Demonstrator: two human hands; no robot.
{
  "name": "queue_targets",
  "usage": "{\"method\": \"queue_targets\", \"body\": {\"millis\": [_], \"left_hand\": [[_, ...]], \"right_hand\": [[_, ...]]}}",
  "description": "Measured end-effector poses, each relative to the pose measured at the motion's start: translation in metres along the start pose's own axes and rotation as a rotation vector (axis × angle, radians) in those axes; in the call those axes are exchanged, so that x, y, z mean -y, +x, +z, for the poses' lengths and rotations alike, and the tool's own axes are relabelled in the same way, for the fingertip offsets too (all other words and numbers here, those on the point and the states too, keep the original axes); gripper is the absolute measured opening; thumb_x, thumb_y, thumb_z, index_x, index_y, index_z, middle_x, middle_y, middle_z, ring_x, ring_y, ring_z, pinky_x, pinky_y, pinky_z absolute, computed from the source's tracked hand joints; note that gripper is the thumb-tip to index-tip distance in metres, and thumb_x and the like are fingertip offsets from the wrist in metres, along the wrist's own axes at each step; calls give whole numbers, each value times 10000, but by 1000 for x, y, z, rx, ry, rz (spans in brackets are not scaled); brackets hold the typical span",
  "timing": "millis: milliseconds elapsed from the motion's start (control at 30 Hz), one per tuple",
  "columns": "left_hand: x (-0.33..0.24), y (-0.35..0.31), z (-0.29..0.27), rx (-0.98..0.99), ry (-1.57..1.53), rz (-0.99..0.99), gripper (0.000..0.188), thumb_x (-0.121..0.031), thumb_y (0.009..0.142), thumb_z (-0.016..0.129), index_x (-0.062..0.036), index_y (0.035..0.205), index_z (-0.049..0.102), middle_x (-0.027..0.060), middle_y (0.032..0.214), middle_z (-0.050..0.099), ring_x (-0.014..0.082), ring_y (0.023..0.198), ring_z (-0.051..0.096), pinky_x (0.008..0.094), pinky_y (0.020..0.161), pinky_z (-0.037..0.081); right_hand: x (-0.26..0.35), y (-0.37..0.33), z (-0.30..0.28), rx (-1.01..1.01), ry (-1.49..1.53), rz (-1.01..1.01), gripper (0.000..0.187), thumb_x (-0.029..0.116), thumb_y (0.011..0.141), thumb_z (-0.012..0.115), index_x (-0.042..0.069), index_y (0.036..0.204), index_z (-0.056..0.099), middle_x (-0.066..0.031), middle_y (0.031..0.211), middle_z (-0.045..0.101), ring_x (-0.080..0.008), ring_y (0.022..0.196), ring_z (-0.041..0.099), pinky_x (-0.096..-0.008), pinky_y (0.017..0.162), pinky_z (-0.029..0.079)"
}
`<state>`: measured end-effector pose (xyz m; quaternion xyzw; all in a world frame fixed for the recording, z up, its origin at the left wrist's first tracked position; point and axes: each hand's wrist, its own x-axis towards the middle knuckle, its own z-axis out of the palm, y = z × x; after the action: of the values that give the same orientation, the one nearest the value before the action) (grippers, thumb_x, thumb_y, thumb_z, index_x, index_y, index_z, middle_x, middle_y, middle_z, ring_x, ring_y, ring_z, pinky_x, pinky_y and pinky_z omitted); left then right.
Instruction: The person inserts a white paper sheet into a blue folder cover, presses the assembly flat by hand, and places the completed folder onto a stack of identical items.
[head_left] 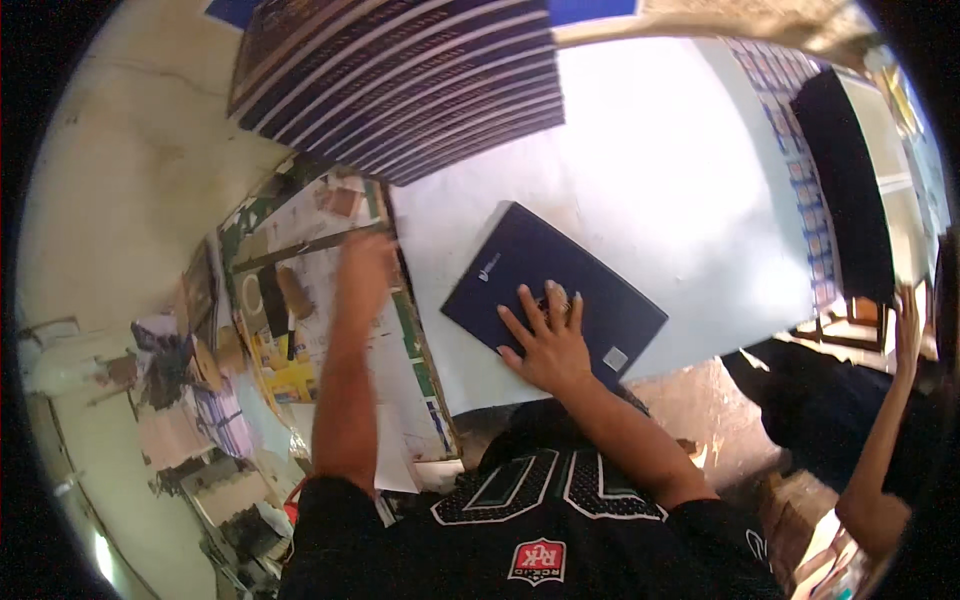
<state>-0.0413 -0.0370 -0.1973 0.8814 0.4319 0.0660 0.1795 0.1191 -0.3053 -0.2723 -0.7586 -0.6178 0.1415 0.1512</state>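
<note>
A dark blue hardcover book (pixel 555 275) with a small pale mark and a small light square label lies flat and slanted on the white tabletop (pixel 450 225). My right hand (pixel 548 340) rests on its cover with the fingers spread. My left hand (pixel 368 262) is over the right edge of a cluttered side board (pixel 330 265), apart from the book. Motion smears its fingers, so I cannot tell whether it holds anything. Beyond both hands rises a tall stack of similar dark blue books (pixel 420 85), with pale page edges showing between the covers.
On the side board lie a tape roll (pixel 252 295), a brown-handled tool (pixel 292 292) and yellow paper (pixel 285 370). A black-sided stack (pixel 850 180) stands at the table's right end beside a strip of patterned sheet (pixel 800 190). Another person's arm (pixel 885 440) reaches up at the far right.
</note>
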Motion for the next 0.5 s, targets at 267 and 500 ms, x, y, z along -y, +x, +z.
{"method": "queue_targets", "body": {"millis": [267,500], "left_hand": [[80,-134,-16,23,669,-365,673,-280,773,719,77,1298,495,277,1349,461,441,1293,392,506,1069,316],[-108,-65,78,-106,14,310,668,-411,940,549,-17,1446,358,260,1501,304,434,1401,255,530,1126,227]], "right_hand": [[2,4,4,-39,2,-51,608,589,926,428,253,1432,443,-109,1560,261,-412,1436,154,-675,1107,107],[5,-5,2,-66,-69,-52,645,608,913,432,220,1428,445,-101,1546,301,-394,1444,154,-653,1119,117]]}}
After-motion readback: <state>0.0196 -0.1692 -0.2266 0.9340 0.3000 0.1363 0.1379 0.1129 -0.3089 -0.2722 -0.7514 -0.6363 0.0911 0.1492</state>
